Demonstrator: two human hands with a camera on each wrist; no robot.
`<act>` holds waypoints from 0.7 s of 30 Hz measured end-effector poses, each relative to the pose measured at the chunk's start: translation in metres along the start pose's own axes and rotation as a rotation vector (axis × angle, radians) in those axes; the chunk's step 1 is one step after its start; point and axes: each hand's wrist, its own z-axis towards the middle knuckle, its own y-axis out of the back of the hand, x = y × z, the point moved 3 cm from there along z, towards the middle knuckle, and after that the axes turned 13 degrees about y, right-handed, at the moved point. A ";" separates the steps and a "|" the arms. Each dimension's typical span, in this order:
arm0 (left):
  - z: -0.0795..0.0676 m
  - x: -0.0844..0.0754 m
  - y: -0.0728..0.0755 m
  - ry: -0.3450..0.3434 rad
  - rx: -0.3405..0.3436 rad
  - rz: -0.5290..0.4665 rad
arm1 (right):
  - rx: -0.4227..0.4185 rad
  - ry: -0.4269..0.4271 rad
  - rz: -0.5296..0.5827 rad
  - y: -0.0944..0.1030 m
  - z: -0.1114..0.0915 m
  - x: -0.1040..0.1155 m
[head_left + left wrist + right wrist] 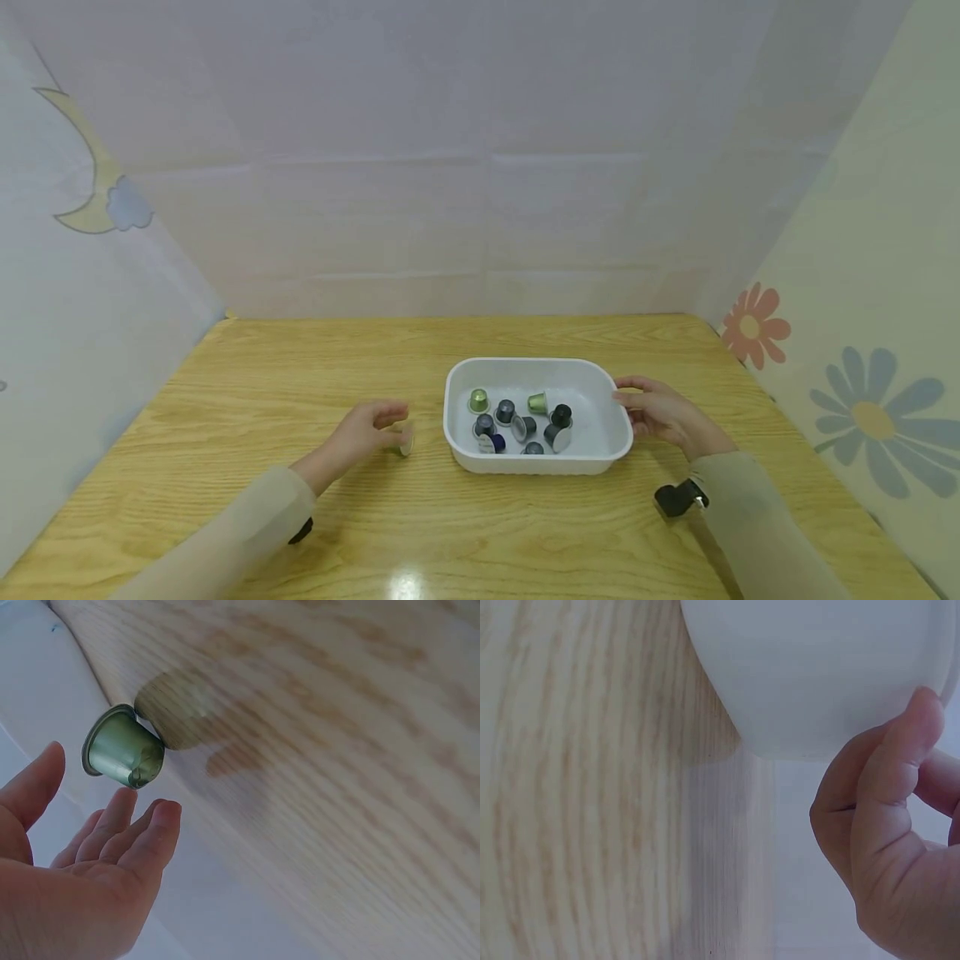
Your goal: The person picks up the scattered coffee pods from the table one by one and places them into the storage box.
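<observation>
A green coffee capsule [124, 750] lies on its side on the wooden table, left of a white plastic tray [615, 446]. My left hand [367, 429] is beside it, thumb and fingers spread apart. The left wrist view shows a small gap between this capsule and the fingertips [166, 814]. Over at the tray's right end, my right hand [667, 417] grips the rim with bent fingers [889, 772]. Inside the tray sit several capsules: green ones [478, 400], grey ones [506, 410], a black one [561, 415] and a dark blue one [497, 442].
The wood-grain table [315, 358] reaches back to a pale cloth wall [375, 208]. Cloth sides with a moon print [90, 167] and flower prints [873, 419] flank it. A black wrist device [678, 498] is strapped at the right sleeve.
</observation>
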 end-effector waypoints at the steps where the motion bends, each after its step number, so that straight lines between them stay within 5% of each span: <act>1: 0.000 0.001 0.000 0.007 0.003 -0.004 | -0.001 -0.001 0.004 0.000 0.000 0.000; 21: 0.000 0.003 -0.010 0.053 0.007 0.011 | 0.030 0.018 -0.038 0.002 0.001 -0.001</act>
